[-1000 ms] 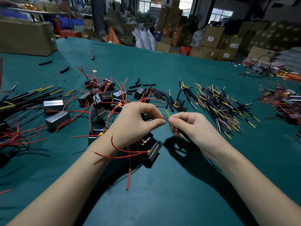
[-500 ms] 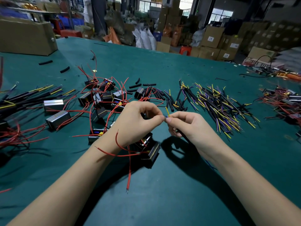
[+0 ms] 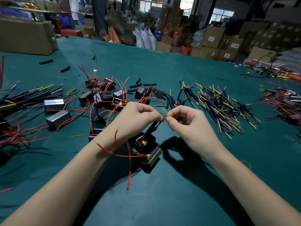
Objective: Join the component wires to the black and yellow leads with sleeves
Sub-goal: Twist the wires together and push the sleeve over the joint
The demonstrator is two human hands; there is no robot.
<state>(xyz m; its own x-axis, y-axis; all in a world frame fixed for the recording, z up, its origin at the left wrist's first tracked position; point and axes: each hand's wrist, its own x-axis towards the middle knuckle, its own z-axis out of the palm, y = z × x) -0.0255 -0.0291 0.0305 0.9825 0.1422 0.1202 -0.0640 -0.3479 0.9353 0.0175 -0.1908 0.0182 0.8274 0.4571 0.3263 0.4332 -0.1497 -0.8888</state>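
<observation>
The left hand (image 3: pixel 138 119) and right hand (image 3: pixel 190 123) met fingertip to fingertip, both pinching a thin red component wire (image 3: pixel 157 125) against a short yellow-tipped lead (image 3: pixel 165 112) slanting up-left between them; below lay a small black boxy component (image 3: pixel 150 156) on green felt table (image 3: pixel 162 201), in a cluttered warehouse.

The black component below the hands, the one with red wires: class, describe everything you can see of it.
The black component is a small boxy block with a pale stripe along its top edge and yellow and blue bits at one end. It lies tilted on the green table, beside another black part. Thin red wires leave it; one drapes across the left wrist, another trails toward the viewer.
</observation>
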